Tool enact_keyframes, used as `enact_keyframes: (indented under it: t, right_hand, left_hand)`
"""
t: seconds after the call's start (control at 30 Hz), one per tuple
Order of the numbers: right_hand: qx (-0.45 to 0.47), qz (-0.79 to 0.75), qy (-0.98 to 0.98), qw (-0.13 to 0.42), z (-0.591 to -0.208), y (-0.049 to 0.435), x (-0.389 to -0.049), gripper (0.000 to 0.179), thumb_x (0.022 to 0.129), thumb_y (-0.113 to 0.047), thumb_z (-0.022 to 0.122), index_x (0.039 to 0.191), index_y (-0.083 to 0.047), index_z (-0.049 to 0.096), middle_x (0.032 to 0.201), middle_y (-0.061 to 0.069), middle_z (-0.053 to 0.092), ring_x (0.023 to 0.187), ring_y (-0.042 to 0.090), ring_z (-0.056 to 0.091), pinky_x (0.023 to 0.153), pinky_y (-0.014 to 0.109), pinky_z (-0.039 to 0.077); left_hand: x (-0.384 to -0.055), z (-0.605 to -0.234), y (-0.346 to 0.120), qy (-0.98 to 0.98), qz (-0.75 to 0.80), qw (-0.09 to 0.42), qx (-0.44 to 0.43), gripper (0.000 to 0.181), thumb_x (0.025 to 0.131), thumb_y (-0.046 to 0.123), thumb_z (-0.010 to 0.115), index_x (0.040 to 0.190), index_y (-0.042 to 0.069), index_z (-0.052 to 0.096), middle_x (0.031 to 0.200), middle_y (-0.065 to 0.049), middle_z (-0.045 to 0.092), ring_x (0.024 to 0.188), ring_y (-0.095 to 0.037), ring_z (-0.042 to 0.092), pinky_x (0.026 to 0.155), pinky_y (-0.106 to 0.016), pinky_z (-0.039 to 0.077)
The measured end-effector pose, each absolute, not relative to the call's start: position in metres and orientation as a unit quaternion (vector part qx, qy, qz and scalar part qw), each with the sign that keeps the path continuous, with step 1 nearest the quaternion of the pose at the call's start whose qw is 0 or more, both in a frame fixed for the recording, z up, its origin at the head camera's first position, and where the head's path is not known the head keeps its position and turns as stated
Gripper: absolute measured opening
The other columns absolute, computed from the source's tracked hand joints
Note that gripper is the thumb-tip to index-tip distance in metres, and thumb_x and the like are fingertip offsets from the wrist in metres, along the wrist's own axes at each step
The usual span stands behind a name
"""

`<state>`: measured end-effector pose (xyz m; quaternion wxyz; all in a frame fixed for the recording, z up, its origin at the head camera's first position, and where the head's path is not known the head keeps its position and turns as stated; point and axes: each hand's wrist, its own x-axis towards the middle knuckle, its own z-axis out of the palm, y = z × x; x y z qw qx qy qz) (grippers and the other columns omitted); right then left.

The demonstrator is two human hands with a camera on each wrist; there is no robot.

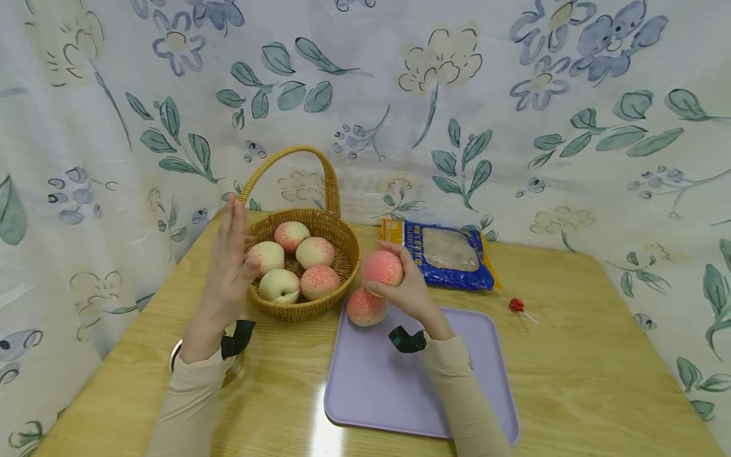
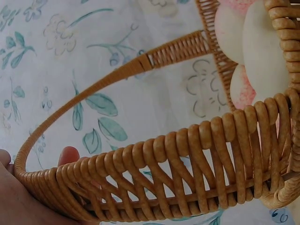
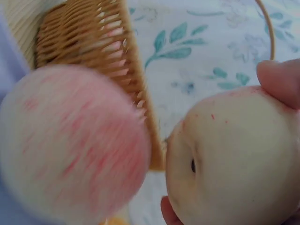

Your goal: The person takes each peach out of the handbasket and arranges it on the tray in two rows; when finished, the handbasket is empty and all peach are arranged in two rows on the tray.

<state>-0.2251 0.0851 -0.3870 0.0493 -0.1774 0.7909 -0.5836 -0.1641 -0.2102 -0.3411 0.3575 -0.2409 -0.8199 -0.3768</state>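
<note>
My right hand (image 1: 407,289) grips a pink peach (image 1: 383,268), thumb on one side and fingers on the other. Just below it, a second peach (image 1: 366,308) sits at the back left corner of the lilac tray (image 1: 377,393). In the right wrist view the held peach (image 3: 234,154) shows its stem hollow, close beside the other peach (image 3: 75,145). My left hand (image 1: 221,273) is at the left side of the wicker basket (image 1: 302,311), holding its handle (image 2: 154,150); a fingertip shows beyond the handle in the left wrist view. Several peaches (image 1: 315,252) lie in the basket.
A blue and yellow food packet (image 1: 457,254) lies behind the tray. To the right is a red lollipop (image 1: 516,305) on the wooden table (image 1: 594,355). A round metallic container (image 1: 233,371) is partly hidden under my left forearm. A floral curtain (image 1: 365,95) hangs behind.
</note>
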Motion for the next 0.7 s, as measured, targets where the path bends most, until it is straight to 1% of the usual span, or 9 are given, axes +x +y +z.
enact_keyframes:
  t: [0.03, 0.1, 0.17, 0.3, 0.37, 0.43, 0.47, 0.6, 0.7]
  right_hand:
    - [-0.174, -0.582, 0.793, 0.044, -0.390, 0.091, -0.224, 0.075, 0.083, -0.012, 0.076, 0.146, -0.018, 0.037, 0.146, 0.012, 0.042, 0.123, 0.037, 0.053, 0.092, 0.049, 0.052]
    - [-0.164, -0.576, 0.800, 0.039, -0.395, 0.103, -0.223, 0.076, 0.082, -0.014, 0.077, 0.146, -0.019, 0.037, 0.146, 0.012, 0.042, 0.122, 0.037, 0.054, 0.091, 0.049, 0.052]
    - [-0.161, -0.570, 0.805, 0.040, -0.400, 0.113, -0.223, 0.075, 0.082, -0.013, 0.077, 0.146, -0.017, 0.038, 0.146, 0.013, 0.042, 0.122, 0.038, 0.054, 0.091, 0.049, 0.052]
    - [-0.156, -0.560, 0.811, 0.061, -0.409, 0.127, -0.221, 0.072, 0.081, -0.010, 0.078, 0.143, -0.013, 0.040, 0.144, 0.014, 0.043, 0.119, 0.038, 0.054, 0.091, 0.048, 0.052]
    - [-0.159, -0.555, 0.813, 0.078, -0.414, 0.130, -0.221, 0.072, 0.081, -0.010, 0.078, 0.141, -0.014, 0.040, 0.143, 0.015, 0.044, 0.119, 0.037, 0.054, 0.092, 0.048, 0.052]
    - [-0.168, -0.554, 0.810, 0.093, -0.418, 0.131, -0.222, 0.072, 0.081, -0.012, 0.078, 0.141, -0.015, 0.040, 0.142, 0.014, 0.045, 0.118, 0.037, 0.054, 0.094, 0.048, 0.051]
    - [-0.171, -0.553, 0.809, 0.099, -0.420, 0.131, -0.222, 0.072, 0.080, -0.012, 0.079, 0.141, -0.015, 0.040, 0.142, 0.014, 0.045, 0.119, 0.036, 0.054, 0.094, 0.048, 0.050]
    - [-0.185, -0.539, 0.813, 0.116, -0.427, 0.133, -0.222, 0.071, 0.079, -0.014, 0.080, 0.138, -0.013, 0.042, 0.141, 0.012, 0.047, 0.117, 0.033, 0.054, 0.095, 0.047, 0.049]
    - [-0.200, -0.518, 0.819, 0.140, -0.431, 0.136, -0.223, 0.068, 0.077, -0.016, 0.080, 0.136, -0.010, 0.045, 0.136, 0.013, 0.051, 0.112, 0.029, 0.055, 0.091, 0.042, 0.050]
  left_hand:
    - [-0.164, -0.341, -0.210, -0.819, -0.378, 0.359, -0.240, 0.078, 0.096, 0.068, 0.020, 0.158, 0.023, 0.005, 0.166, 0.000, 0.000, 0.101, -0.033, 0.043, 0.095, -0.044, 0.026]
    - [-0.165, -0.342, -0.209, -0.816, -0.385, 0.358, -0.240, 0.080, 0.096, 0.068, 0.022, 0.158, 0.020, 0.006, 0.166, -0.002, 0.000, 0.108, -0.033, 0.042, 0.095, -0.041, 0.027]
    - [-0.165, -0.343, -0.208, -0.815, -0.389, 0.356, -0.239, 0.083, 0.096, 0.068, 0.023, 0.158, 0.015, 0.007, 0.165, -0.004, 0.000, 0.109, -0.031, 0.041, 0.095, -0.037, 0.027]
    - [-0.163, -0.342, -0.210, -0.815, -0.393, 0.350, -0.241, 0.086, 0.096, 0.067, 0.024, 0.157, 0.007, 0.008, 0.165, -0.010, 0.000, 0.120, -0.023, 0.038, 0.096, -0.027, 0.027]
    - [-0.162, -0.341, -0.212, -0.814, -0.390, 0.356, -0.245, 0.086, 0.097, 0.066, 0.025, 0.156, 0.006, 0.009, 0.164, -0.014, 0.002, 0.117, -0.019, 0.040, 0.096, -0.023, 0.027]
    - [-0.162, -0.341, -0.213, -0.812, -0.388, 0.359, -0.245, 0.085, 0.097, 0.066, 0.025, 0.156, 0.006, 0.009, 0.164, -0.014, 0.002, 0.120, -0.019, 0.039, 0.096, -0.021, 0.027]
    - [-0.162, -0.341, -0.213, -0.812, -0.388, 0.360, -0.247, 0.086, 0.097, 0.066, 0.024, 0.156, 0.006, 0.009, 0.164, -0.014, 0.002, 0.119, -0.019, 0.039, 0.095, -0.020, 0.027]
    - [-0.162, -0.341, -0.212, -0.819, -0.378, 0.356, -0.243, 0.086, 0.097, 0.066, 0.023, 0.156, 0.006, 0.008, 0.165, -0.008, 0.001, 0.112, -0.027, 0.041, 0.096, -0.028, 0.028]
    - [-0.163, -0.342, -0.210, -0.821, -0.376, 0.354, -0.243, 0.085, 0.098, 0.065, 0.023, 0.156, 0.006, 0.008, 0.165, -0.011, 0.002, 0.114, -0.027, 0.041, 0.097, -0.032, 0.028]
